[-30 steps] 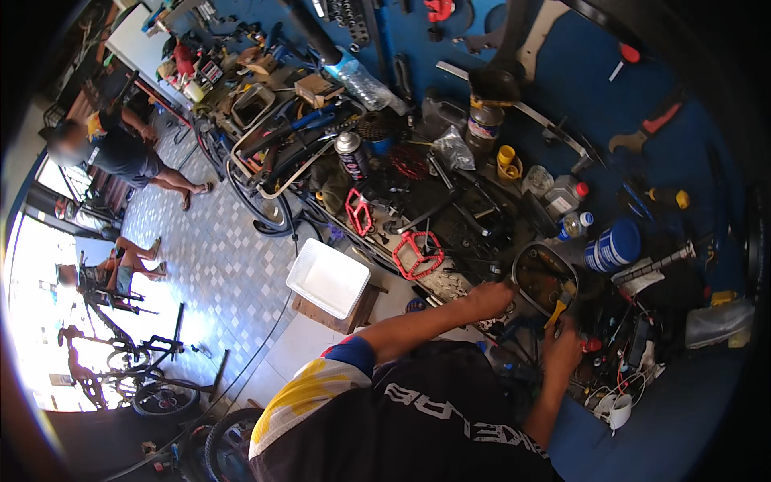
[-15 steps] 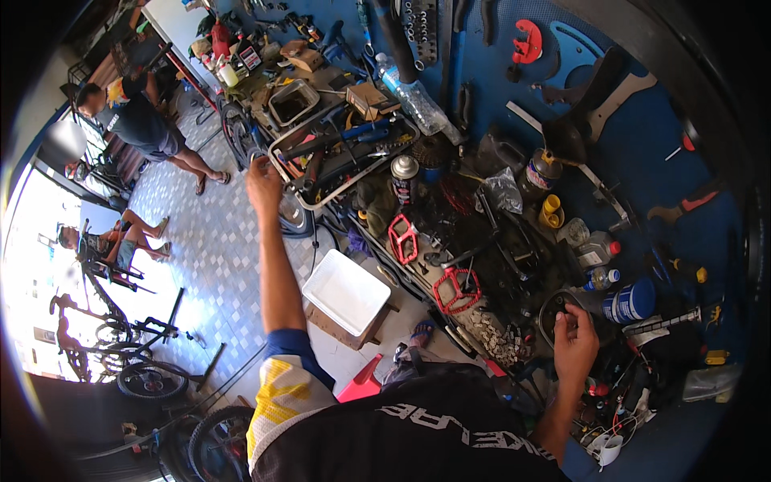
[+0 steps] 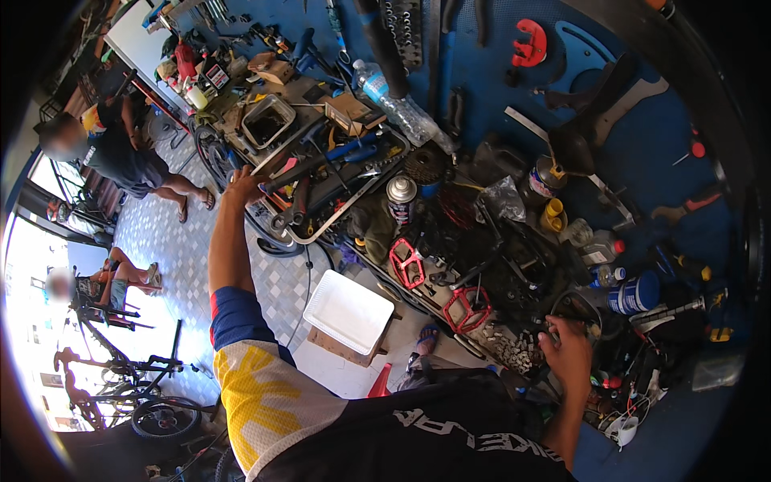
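My left arm stretches out to the metal-rimmed tool tray (image 3: pixel 371 195). My left hand (image 3: pixel 239 189) is at its left end, fingers bent beside a dark tool handle; whether they grip anything is unclear. Inside the tray lie wrenches (image 3: pixel 300 201), a blue-handled tool (image 3: pixel 353 148) and other hand tools. Near the bench's front edge, my right hand (image 3: pixel 569 353) hovers with fingers loosely curled and apart, nothing visible in them. Close to it are a dark round bowl (image 3: pixel 575 302) and a pile of small metal pieces (image 3: pixel 514 347). Two red bike pedals (image 3: pixel 407 263) lie between my hands.
A spray can (image 3: pixel 401 197) stands beside the tray. A white plastic tray (image 3: pixel 349 309) rests on a small wooden stool below the bench. Tools hang on the blue wall panel (image 3: pixel 482 96). At left are two people (image 3: pixel 132 157) and a bicycle (image 3: pixel 120 377).
The view has shifted, with the bench's far end now further left. My left hand has turned over at the tray's end. My right hand has drawn back slightly from the bowl, fingers loosened.
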`<action>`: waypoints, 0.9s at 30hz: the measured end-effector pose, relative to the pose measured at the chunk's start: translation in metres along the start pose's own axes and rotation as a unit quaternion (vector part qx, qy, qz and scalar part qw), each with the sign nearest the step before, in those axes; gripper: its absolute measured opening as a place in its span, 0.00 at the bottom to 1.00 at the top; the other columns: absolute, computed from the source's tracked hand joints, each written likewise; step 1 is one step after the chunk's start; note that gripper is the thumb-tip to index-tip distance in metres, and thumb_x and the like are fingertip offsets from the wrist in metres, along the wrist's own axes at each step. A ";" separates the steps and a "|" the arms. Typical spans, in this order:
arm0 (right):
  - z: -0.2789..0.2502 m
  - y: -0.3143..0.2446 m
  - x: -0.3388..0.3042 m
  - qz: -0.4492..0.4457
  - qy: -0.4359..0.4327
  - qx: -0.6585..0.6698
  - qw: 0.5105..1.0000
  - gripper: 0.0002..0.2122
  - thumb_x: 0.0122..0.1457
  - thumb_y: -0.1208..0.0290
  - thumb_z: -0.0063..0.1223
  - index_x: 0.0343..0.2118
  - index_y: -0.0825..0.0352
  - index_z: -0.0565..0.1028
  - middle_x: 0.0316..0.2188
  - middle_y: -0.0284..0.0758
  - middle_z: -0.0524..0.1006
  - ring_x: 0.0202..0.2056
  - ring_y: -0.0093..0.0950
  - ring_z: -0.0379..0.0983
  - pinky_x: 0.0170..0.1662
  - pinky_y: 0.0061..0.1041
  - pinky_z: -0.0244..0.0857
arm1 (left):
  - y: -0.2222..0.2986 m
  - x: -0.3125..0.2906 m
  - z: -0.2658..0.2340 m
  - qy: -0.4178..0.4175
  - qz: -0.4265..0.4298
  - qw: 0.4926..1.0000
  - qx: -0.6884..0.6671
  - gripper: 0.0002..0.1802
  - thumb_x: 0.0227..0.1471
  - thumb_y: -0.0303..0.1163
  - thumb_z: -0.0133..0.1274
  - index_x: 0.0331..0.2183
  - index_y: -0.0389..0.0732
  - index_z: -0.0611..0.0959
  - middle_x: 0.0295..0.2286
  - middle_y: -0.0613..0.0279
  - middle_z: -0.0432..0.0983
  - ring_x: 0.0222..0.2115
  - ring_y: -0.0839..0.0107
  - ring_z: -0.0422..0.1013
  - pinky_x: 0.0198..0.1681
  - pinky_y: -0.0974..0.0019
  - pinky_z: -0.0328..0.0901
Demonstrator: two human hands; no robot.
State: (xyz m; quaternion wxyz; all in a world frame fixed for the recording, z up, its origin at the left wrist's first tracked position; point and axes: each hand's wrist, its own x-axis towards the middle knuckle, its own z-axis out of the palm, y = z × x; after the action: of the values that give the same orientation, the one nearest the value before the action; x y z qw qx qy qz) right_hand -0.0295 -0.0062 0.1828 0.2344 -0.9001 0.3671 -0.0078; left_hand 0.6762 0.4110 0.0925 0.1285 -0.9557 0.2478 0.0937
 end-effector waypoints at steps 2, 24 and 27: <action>-0.002 -0.005 0.006 0.002 -0.037 0.006 0.999 0.20 0.61 0.66 0.67 0.56 0.59 0.80 0.43 0.39 0.85 0.31 0.37 0.81 0.40 0.39 0.74 | 0.006 -0.001 -0.007 -0.014 -0.007 1.000 0.018 0.31 0.47 0.42 0.74 0.54 0.73 0.85 0.60 0.63 0.65 0.65 0.51 0.61 0.65 0.42 0.66; -0.040 0.019 -0.007 -0.105 0.076 0.154 0.980 0.17 0.66 0.63 0.63 0.56 0.61 0.80 0.50 0.40 0.82 0.47 0.43 0.81 0.49 0.40 0.75 | 0.192 -0.250 -0.257 0.400 0.181 0.880 0.179 0.22 0.54 0.33 0.64 0.51 0.42 0.82 0.54 0.52 0.75 0.64 0.48 0.64 0.66 0.44 0.58; -0.066 0.026 -0.015 -0.133 0.100 0.187 0.968 0.20 0.66 0.62 0.63 0.59 0.63 0.78 0.52 0.42 0.81 0.51 0.44 0.80 0.53 0.39 0.73 | 0.321 -0.284 -0.249 0.391 0.352 0.850 0.039 0.24 0.48 0.30 0.68 0.49 0.46 0.84 0.53 0.54 0.75 0.63 0.48 0.64 0.65 0.44 0.59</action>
State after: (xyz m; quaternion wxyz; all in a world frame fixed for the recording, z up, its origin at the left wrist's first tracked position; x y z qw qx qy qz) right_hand -0.0700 -0.0398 0.2328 0.3578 -0.8755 0.2578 -0.1974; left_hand 0.3006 0.1947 0.3337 0.0168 -0.7565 0.6005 -0.2585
